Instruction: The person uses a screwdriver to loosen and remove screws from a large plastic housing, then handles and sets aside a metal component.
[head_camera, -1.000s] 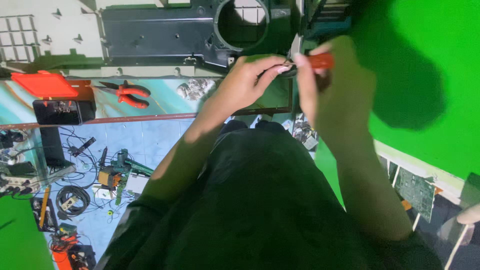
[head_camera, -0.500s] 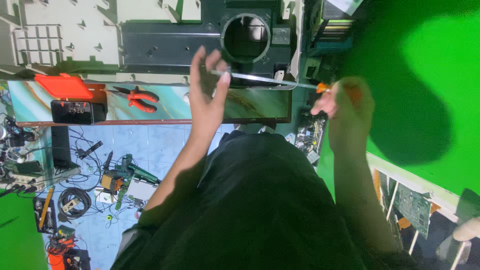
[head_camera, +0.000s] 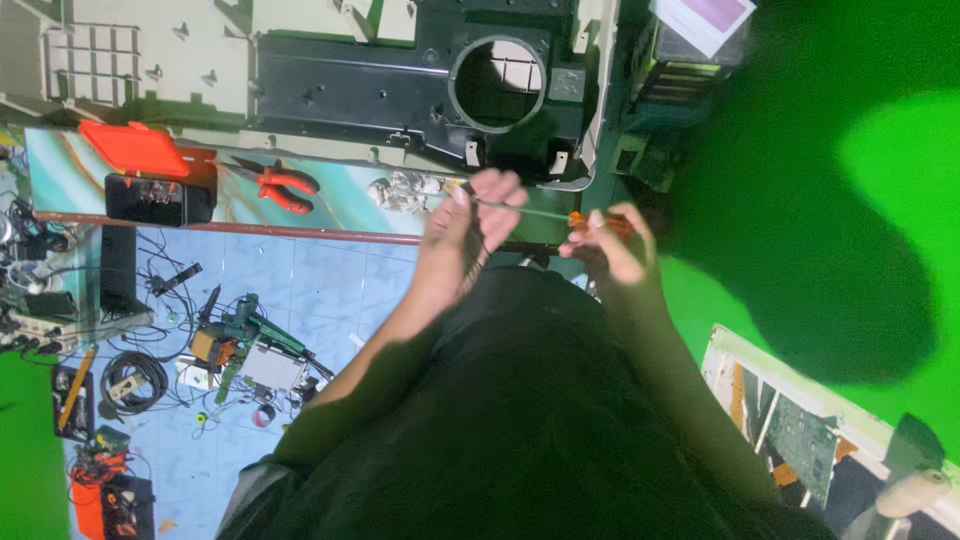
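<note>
My right hand (head_camera: 612, 245) grips the orange handle of a screwdriver (head_camera: 530, 211), which lies roughly level in front of me. The fingertips of my left hand (head_camera: 468, 225) pinch the thin metal shaft near its tip. Both hands hover at the near edge of a table (head_camera: 345, 205), just below a black plastic panel (head_camera: 380, 90) with a large round hole. My black clothing fills the lower part of the view.
Red-handled pliers (head_camera: 285, 185), an orange lid (head_camera: 135, 148), a black box (head_camera: 160, 200) and a small pale pile (head_camera: 405, 190) lie on the table. A beige casing (head_camera: 150, 50) surrounds the panel. Tools and cables litter the blue floor (head_camera: 250, 290). A circuit board (head_camera: 805, 440) leans lower right.
My hands began together at the handle. The left hand then slid out along the shaft, and now both sit lower, with the left fingers closed on the shaft.
</note>
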